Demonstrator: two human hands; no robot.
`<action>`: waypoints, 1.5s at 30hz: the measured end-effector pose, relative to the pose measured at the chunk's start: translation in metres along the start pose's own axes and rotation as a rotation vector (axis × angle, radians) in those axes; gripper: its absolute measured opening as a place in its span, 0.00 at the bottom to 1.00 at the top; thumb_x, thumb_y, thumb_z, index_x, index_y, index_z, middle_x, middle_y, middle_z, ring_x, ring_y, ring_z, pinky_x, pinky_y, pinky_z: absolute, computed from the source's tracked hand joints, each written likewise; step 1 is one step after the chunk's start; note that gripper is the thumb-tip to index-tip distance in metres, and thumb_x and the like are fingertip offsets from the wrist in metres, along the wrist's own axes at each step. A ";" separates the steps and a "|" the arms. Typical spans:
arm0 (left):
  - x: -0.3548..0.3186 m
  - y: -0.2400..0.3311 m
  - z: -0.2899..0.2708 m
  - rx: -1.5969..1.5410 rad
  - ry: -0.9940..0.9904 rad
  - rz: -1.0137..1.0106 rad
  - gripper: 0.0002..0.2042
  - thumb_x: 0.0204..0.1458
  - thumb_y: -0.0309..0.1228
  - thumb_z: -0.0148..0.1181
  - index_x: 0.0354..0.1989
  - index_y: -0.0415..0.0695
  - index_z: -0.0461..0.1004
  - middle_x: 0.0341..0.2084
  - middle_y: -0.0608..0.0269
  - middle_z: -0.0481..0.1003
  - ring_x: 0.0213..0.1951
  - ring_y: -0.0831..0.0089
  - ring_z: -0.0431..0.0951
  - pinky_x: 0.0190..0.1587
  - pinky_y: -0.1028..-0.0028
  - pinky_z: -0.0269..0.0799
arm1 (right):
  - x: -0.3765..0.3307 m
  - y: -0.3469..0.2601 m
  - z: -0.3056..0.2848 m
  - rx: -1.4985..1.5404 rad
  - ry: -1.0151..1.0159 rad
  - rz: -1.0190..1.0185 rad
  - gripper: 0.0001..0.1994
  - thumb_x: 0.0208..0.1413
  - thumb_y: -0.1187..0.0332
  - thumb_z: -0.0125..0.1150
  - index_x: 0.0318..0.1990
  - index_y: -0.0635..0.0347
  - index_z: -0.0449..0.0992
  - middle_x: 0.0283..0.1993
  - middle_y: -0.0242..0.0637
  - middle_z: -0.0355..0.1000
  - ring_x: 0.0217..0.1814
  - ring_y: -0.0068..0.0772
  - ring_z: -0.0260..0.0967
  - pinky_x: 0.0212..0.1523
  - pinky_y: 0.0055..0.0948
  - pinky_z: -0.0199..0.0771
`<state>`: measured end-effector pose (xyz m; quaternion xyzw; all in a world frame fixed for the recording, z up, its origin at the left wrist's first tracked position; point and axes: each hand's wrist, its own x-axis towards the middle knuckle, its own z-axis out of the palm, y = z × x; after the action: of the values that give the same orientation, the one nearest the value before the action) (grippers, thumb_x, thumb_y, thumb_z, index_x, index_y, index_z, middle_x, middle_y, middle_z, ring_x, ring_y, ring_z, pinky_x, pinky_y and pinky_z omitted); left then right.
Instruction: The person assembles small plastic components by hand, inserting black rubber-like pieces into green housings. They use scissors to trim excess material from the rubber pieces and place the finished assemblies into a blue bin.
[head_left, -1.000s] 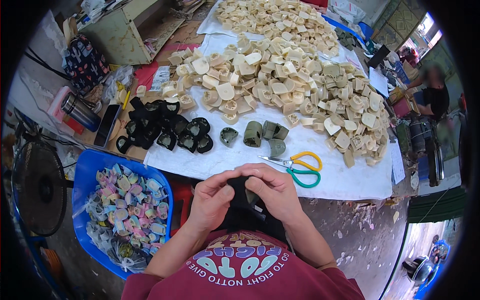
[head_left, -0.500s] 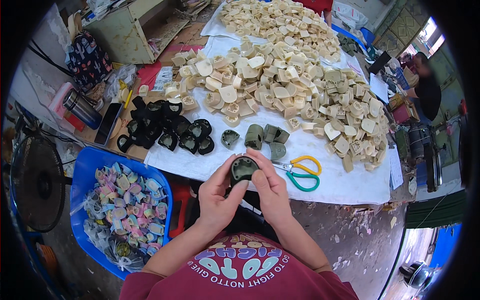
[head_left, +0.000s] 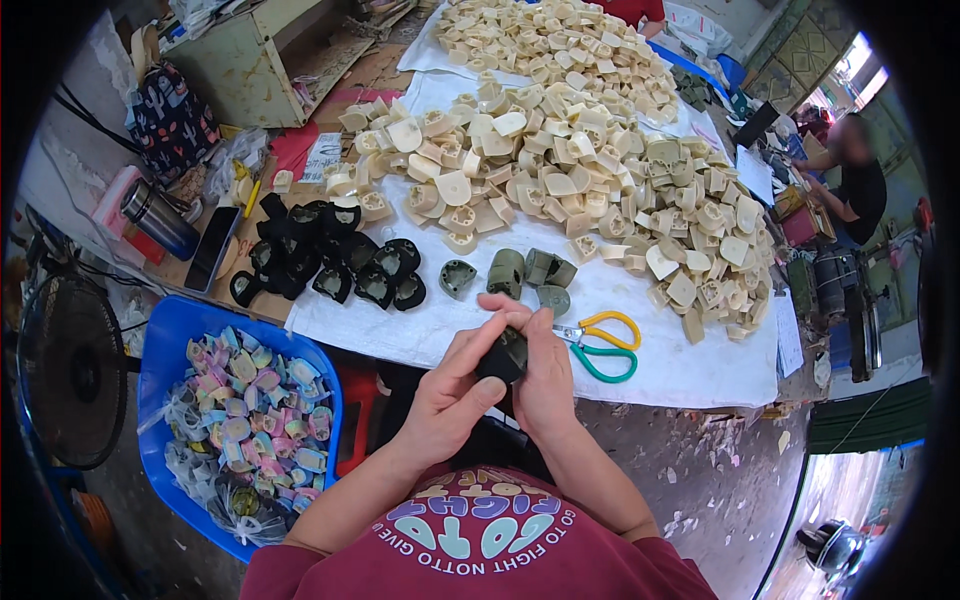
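Both hands hold one dark grey-green moulded block (head_left: 503, 353) over the near edge of the white sheet (head_left: 640, 370). My left hand (head_left: 452, 392) cups it from below and the left. My right hand (head_left: 540, 370) covers its right side, fingers curled over the top. Just beyond lie a few more grey-green blocks (head_left: 520, 272). Scissors with yellow and green handles (head_left: 600, 345) rest to the right of my hands. A cluster of black blocks (head_left: 330, 262) sits to the left.
A large heap of cream blocks (head_left: 560, 170) covers the sheet, with a second heap (head_left: 545, 40) behind. A blue tub of pastel pieces (head_left: 245, 420) stands at lower left beside a fan (head_left: 65, 370). A steel flask (head_left: 160, 218) and phone (head_left: 212, 250) lie left. Another person (head_left: 855, 185) sits far right.
My hands rose from my lap to the sheet's edge, bringing the dark block up. The block now sits turned between both hands, closer to the scissors.
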<state>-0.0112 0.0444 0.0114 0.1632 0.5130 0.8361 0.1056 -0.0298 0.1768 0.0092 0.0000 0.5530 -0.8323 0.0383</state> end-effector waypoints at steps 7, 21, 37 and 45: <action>-0.004 -0.001 0.003 -0.147 0.121 0.008 0.36 0.50 0.20 0.61 0.67 0.38 0.50 0.58 0.57 0.62 0.58 0.70 0.64 0.60 0.70 0.60 | -0.012 -0.004 0.003 -0.013 -0.143 0.022 0.17 0.57 0.62 0.59 0.49 0.61 0.69 0.47 0.33 0.69 0.48 0.20 0.64 0.48 0.22 0.65; -0.008 -0.005 0.005 0.036 0.054 0.159 0.37 0.49 0.22 0.61 0.67 0.36 0.49 0.61 0.54 0.58 0.62 0.66 0.60 0.64 0.68 0.53 | -0.009 -0.013 0.006 0.302 -0.038 0.148 0.13 0.62 0.65 0.49 0.44 0.65 0.75 0.45 0.34 0.72 0.46 0.21 0.67 0.47 0.24 0.68; -0.007 -0.012 -0.012 -0.137 0.050 0.159 0.32 0.49 0.20 0.60 0.64 0.38 0.56 0.58 0.56 0.62 0.60 0.69 0.61 0.62 0.69 0.56 | -0.015 -0.014 0.013 0.074 -0.161 -0.057 0.15 0.62 0.66 0.51 0.54 0.60 0.69 0.56 0.36 0.67 0.56 0.25 0.63 0.56 0.25 0.63; -0.007 -0.007 -0.011 -0.317 0.101 0.100 0.34 0.50 0.24 0.61 0.66 0.44 0.54 0.59 0.56 0.63 0.57 0.65 0.68 0.58 0.65 0.66 | -0.004 -0.009 -0.009 0.136 -0.401 -0.025 0.17 0.63 0.60 0.52 0.55 0.58 0.67 0.61 0.35 0.61 0.58 0.24 0.61 0.55 0.27 0.64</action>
<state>-0.0088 0.0355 -0.0006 0.1277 0.3709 0.9177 0.0625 -0.0271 0.1889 0.0141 -0.1699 0.4768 -0.8515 0.1369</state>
